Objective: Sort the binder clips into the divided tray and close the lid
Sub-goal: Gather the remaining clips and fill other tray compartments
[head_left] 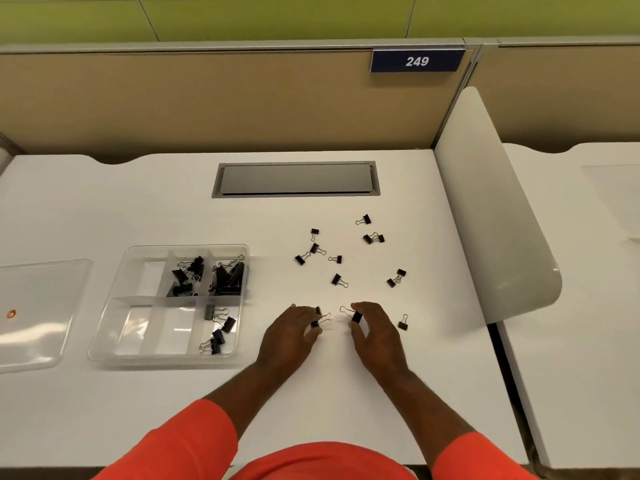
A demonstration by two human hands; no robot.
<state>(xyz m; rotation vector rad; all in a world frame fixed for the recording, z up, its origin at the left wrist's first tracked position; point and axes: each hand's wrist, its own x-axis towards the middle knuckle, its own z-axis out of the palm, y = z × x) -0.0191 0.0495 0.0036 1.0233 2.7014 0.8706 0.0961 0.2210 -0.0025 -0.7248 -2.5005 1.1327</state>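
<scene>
A clear divided tray (114, 327) sits on the white desk, left of my hands. Black binder clips fill its two back right compartments (211, 271), and a few small clips (218, 330) lie in the front right one. Its clear lid (38, 313) lies flat further left. Several small black clips (337, 259) are scattered on the desk beyond my hands. My left hand (294, 329) pinches a small black clip (316, 323) at the desk surface. My right hand (372, 327) pinches another black clip (356, 317). One clip (402, 323) lies just right of my right hand.
A grey cable hatch (296, 179) is set into the desk at the back. A white curved divider panel (491, 216) bounds the desk on the right. A tan partition with a sign reading 249 (417, 61) stands behind.
</scene>
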